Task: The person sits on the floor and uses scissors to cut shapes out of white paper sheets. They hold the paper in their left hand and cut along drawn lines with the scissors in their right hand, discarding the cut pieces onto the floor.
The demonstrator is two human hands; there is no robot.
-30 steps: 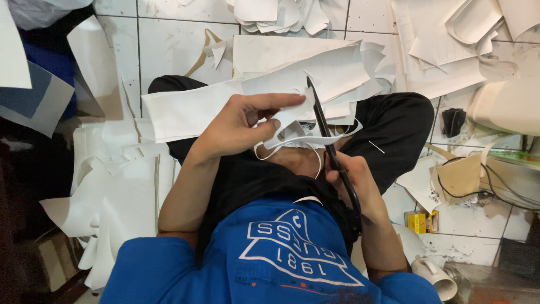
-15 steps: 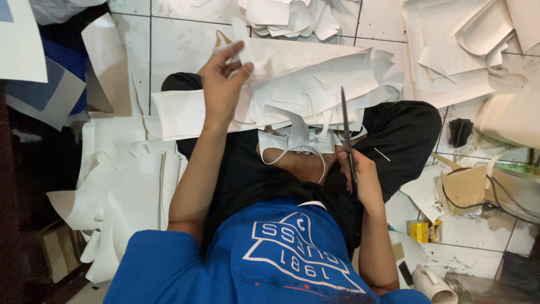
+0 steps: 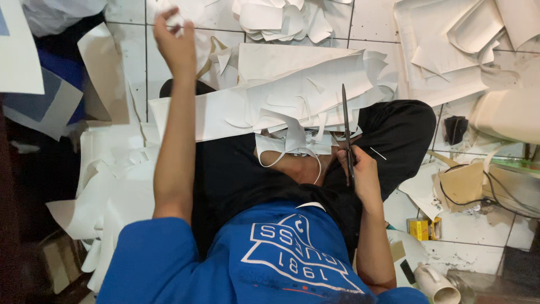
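One large white sheet [image 3: 225, 115] across lap, mid-frame, one heap of white offcuts [image 3: 281, 17] at upper centre. One pair of black scissors [image 3: 346, 132] upright, blades together, fisted in right hand [image 3: 363, 174]. Left hand [image 3: 175, 45] raised upper left, fingers pinched on one small white scrap [image 3: 173, 19].

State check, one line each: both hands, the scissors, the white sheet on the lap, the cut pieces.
Left hand: raised over the floor, fingers pinching a small white scrap.
Right hand: closed around the scissors' handles.
Scissors: blades shut, pointing away from the body.
White sheet: lying across the lap, edge cut ragged.
Cut pieces: heaped loosely on the tiles.
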